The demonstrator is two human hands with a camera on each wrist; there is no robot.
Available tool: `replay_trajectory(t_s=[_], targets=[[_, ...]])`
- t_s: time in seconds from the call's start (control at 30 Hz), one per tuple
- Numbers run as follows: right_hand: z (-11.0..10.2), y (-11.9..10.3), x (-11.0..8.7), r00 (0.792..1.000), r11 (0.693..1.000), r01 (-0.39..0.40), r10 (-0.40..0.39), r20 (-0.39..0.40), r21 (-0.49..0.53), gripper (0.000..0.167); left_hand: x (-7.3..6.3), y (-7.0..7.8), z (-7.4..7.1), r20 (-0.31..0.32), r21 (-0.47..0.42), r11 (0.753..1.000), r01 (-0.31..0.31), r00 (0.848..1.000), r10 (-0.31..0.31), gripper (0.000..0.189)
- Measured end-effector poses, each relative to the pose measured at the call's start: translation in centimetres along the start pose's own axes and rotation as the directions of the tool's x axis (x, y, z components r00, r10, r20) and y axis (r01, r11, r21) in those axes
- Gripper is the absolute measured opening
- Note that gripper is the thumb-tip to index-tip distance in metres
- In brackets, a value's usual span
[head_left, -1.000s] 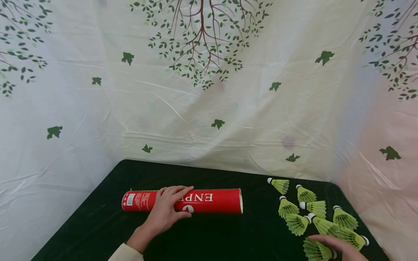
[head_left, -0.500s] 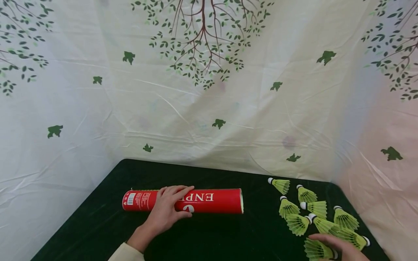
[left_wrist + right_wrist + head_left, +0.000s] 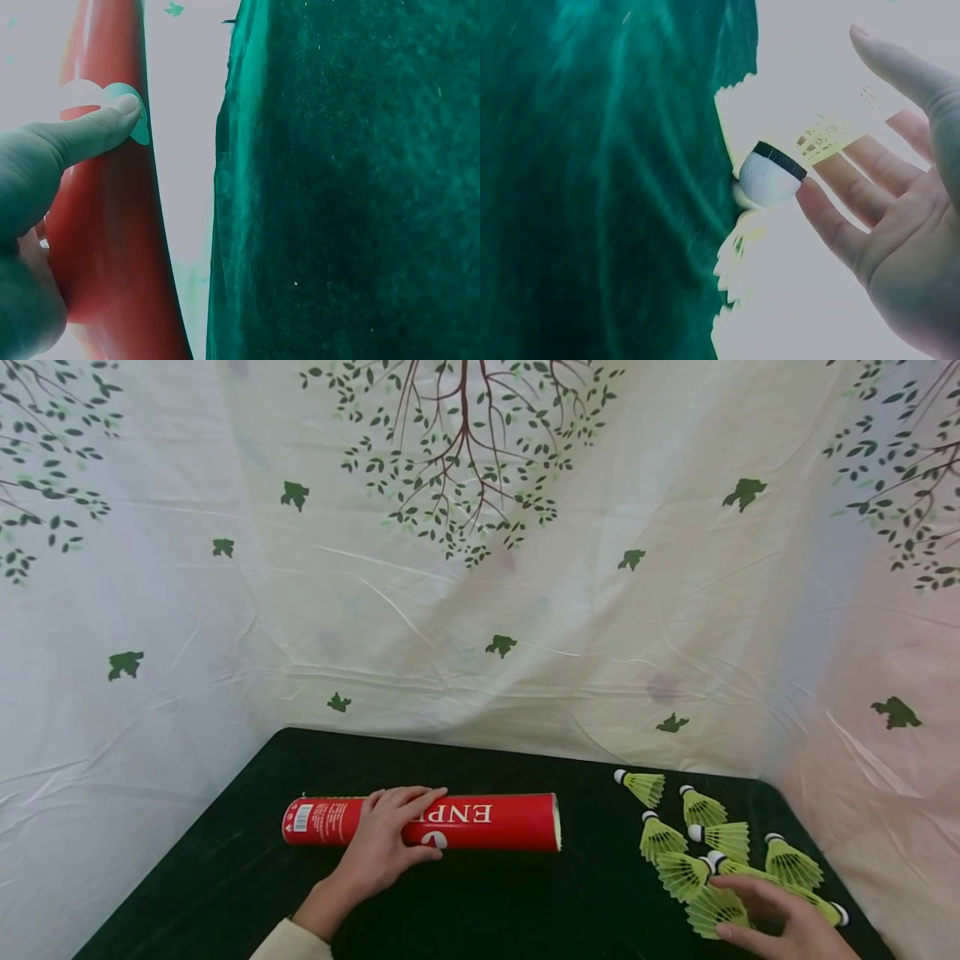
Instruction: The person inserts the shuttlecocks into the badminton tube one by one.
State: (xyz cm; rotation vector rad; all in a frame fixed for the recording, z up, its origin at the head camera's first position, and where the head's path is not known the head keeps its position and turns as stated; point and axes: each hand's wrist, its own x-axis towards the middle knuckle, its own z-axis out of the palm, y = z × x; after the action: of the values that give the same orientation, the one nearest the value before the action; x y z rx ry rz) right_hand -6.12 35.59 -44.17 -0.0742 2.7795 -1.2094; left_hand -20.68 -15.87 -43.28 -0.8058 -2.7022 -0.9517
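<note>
A red cardboard shuttlecock tube (image 3: pixel 487 831) lies sideways on the dark green table, its right end facing the shuttlecocks. My left hand (image 3: pixel 386 835) grips its middle; in the left wrist view the thumb (image 3: pixel 105 135) presses along the red wall. At the lower right, my right hand (image 3: pixel 787 914) is over a yellow shuttlecock (image 3: pixel 712 912), thumb and index finger apart on either side of its skirt. In the right wrist view the hand's fingers look extended, with a white cork (image 3: pixel 769 176) by one fingertip; the skirts there are washed out by glare.
Several more yellow shuttlecocks (image 3: pixel 660 837) lie loosely grouped on the right side of the table (image 3: pixel 525 910), some overlapping. A pale cloth (image 3: pixel 450 610) printed with trees and leaves hangs behind and at both sides.
My right hand has moved slightly up and its thumb has come into view. The shuttlecock beside it has shifted up and left, its cork now hidden. The left hand stays on the tube.
</note>
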Motion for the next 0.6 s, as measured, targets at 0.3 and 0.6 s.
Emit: replay_trajectory(t_s=[0.3, 0.6], targets=[[1.8, -5.0, 0.7, 0.983, 0.998, -0.063, 0.067, -0.172, 0.028, 0.062, 0.2, 0.6, 0.2, -0.002, 0.002, 1.0, -0.001, 1.0, 0.001, 0.089], [3.2, -9.4, 3.0, 0.944, 0.985, 0.028, 0.03, -0.329, 0.171, 0.056, 0.3, 1.0, 0.4, 0.0, -0.002, 1.0, -0.01, 1.0, 0.01, 0.088]])
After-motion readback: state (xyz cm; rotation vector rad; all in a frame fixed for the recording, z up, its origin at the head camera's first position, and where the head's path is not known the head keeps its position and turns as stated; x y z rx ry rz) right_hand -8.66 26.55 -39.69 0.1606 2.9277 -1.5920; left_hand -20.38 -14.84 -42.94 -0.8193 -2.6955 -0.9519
